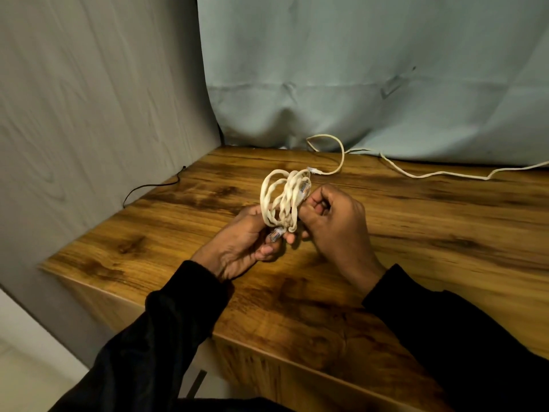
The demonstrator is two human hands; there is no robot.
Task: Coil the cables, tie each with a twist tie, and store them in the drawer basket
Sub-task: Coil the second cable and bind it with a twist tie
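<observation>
A cream network cable is wound into a small coil (282, 200) held upright above the wooden tabletop (416, 233). My left hand (240, 245) grips the coil's lower end from the left, with a clear plug sticking out by its fingers. My right hand (329, 218) holds the coil's right side with curled fingers, next to the other clear plug. A second cream cable (416, 174) lies loose along the back of the table, with a loop near the curtain. No twist tie or drawer basket shows.
A pale blue curtain (371, 69) hangs behind the table and a grey wall (89, 99) stands to the left. A thin black wire (154, 185) runs off the table's left edge. A pale floor (29, 352) lies beyond the near-left corner.
</observation>
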